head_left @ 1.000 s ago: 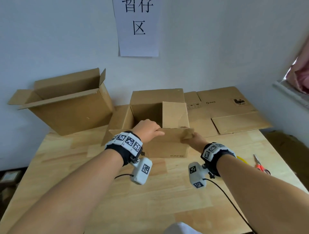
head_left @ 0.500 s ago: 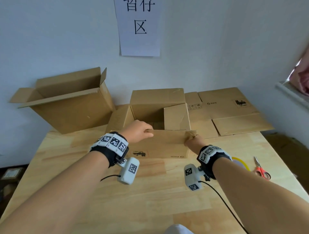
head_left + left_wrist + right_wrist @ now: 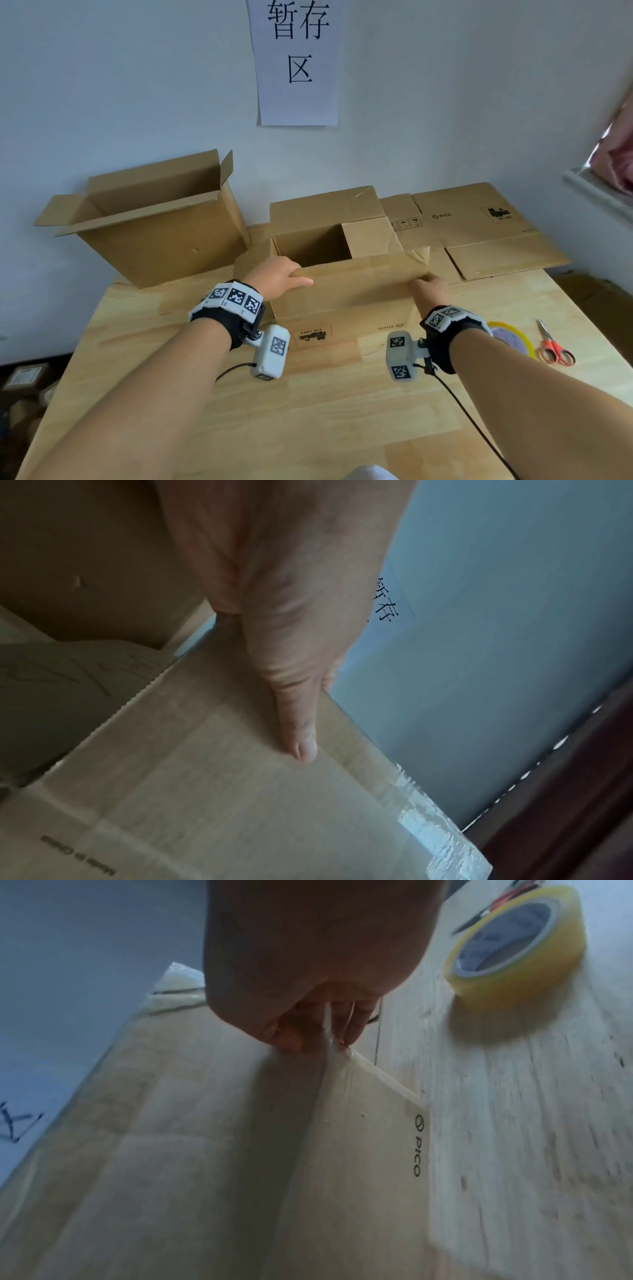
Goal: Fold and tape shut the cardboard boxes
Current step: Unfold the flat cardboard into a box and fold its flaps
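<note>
Both hands are on the one box (image 3: 346, 308) mid-table: the left hand (image 3: 277, 279) grips the near flap's (image 3: 356, 284) left end, thumb flat on top, while the right hand (image 3: 430, 291) pinches its right corner. Just right lie one tape roll (image 3: 513, 337) and one pair of scissors (image 3: 553, 347). Further back sit a second open box (image 3: 154, 233) at left and flattened cardboard (image 3: 479, 233) at right, against the wall.

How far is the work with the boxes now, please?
Early stage. Done: only the right end flap of the middle box is folded in. In hand: the left hand and right hand grip its near flap. Left: remaining flaps, taping with the tape roll, then the open box and flat cartons.
</note>
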`<state>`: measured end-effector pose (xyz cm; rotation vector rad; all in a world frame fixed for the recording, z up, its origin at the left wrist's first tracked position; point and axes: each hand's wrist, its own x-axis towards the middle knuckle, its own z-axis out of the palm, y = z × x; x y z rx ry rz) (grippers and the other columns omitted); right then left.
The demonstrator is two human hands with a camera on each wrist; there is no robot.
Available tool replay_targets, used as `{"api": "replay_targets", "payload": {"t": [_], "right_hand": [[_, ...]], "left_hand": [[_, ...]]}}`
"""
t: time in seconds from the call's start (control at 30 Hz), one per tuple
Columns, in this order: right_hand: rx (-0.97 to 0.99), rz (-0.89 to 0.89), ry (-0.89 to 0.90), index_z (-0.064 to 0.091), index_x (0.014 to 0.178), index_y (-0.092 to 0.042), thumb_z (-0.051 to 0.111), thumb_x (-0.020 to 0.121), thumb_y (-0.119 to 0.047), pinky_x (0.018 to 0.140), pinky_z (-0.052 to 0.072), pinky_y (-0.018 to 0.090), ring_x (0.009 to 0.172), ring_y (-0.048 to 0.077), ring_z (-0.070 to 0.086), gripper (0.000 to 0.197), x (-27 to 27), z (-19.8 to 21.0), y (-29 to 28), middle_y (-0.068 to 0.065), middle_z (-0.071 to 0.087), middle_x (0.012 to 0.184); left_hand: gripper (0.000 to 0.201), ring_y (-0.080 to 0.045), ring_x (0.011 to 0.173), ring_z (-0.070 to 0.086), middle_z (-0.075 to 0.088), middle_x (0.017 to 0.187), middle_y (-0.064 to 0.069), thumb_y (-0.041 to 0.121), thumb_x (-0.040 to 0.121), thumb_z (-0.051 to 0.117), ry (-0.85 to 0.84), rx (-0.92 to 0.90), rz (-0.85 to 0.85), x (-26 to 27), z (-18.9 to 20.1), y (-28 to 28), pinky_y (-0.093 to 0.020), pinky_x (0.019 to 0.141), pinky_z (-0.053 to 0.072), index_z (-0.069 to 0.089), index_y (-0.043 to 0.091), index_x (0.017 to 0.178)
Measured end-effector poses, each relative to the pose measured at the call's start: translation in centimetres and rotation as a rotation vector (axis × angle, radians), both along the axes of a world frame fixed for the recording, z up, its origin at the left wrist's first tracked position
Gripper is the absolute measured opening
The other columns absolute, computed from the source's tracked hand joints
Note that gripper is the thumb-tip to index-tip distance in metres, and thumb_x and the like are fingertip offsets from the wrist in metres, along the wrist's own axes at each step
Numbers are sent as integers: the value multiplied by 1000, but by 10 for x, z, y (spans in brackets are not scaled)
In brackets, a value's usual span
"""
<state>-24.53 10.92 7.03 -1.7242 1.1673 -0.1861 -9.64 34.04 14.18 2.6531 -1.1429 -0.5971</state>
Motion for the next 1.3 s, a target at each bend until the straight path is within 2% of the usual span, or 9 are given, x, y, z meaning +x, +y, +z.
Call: {"api": "replay_targets", "payload": {"t": [0.17, 0.27, 0.43, 0.5, 0.6, 0.77, 0.93, 1.1, 1.3], "right_hand": [[-47, -85, 67, 38, 127, 3, 44, 87, -2, 74, 36, 32, 94, 30, 50, 41, 5, 1, 14, 21, 53, 118], [-100, -158, 106, 35, 124, 6, 44, 89, -2, 83, 39, 37, 110, 37, 51, 37, 14, 3, 23, 25, 50, 122], [-116, -158, 157, 30, 130, 4, 42, 90, -3, 76, 31, 34, 111, 38, 50, 42, 21, 2, 27, 25, 48, 124], [-136, -172, 167, 30, 129, 4, 44, 89, -4, 76, 31, 34, 111, 38, 50, 42, 22, 1, 28, 26, 49, 123], [-156, -183, 181, 31, 128, 4, 44, 90, -4, 78, 34, 37, 111, 39, 50, 42, 23, 1, 31, 26, 49, 123], [-156, -195, 165, 36, 123, 4, 44, 87, -2, 78, 37, 37, 108, 39, 52, 37, 25, -2, 26, 26, 52, 119], [-150, -189, 132, 38, 121, 5, 44, 87, 0, 79, 39, 38, 102, 38, 52, 34, 28, -4, 33, 26, 52, 119], [-146, -146, 152, 36, 125, 5, 44, 88, -1, 88, 41, 40, 112, 39, 50, 37, 28, 1, 39, 26, 50, 123], [-145, -57, 185, 45, 124, 2, 43, 90, -4, 80, 39, 36, 110, 37, 53, 35, 18, 0, 30, 23, 54, 120]], "left_hand": [[44, -13, 57, 41, 45, 61, 1, 44, 94, 51, 31, -57, -44, 4, -5, 4, -24, 54, 28, 45, 14, 63], [56, -13, 62, 49, 55, 67, 1, 61, 90, 41, 95, -168, -10, 14, -4, 16, -23, 61, 36, 64, 12, 74], [47, -13, 103, 63, 64, 120, 4, 48, 100, 28, 366, -772, 605, 39, -29, 51, -29, 92, 45, 63, 18, 112], [35, -23, 117, 54, 54, 134, -3, 34, 101, 37, 295, -647, 860, 49, -58, 68, -39, 100, 42, 53, 18, 127], [61, -36, 120, 50, 45, 140, -15, 39, 96, 49, 551, -313, 1062, 56, -103, 84, -47, 99, 44, 29, 7, 144], [52, -32, 101, 60, 57, 125, -11, 18, 93, 58, 735, -408, 1008, 58, -116, 92, -42, 78, 55, 37, 14, 141], [38, -19, 72, 51, 55, 99, 0, 9, 93, 54, 368, -450, 876, 57, -76, 94, -29, 54, 41, 48, 28, 126], [27, -1, 73, 50, 58, 112, 11, 7, 93, 50, 91, -619, 660, 39, -29, 72, -19, 64, 40, 67, 23, 106], [32, -16, 130, 44, 54, 136, 2, 11, 97, 48, 100, -645, 623, 31, -16, 61, -25, 101, 36, 64, 25, 121]]}}
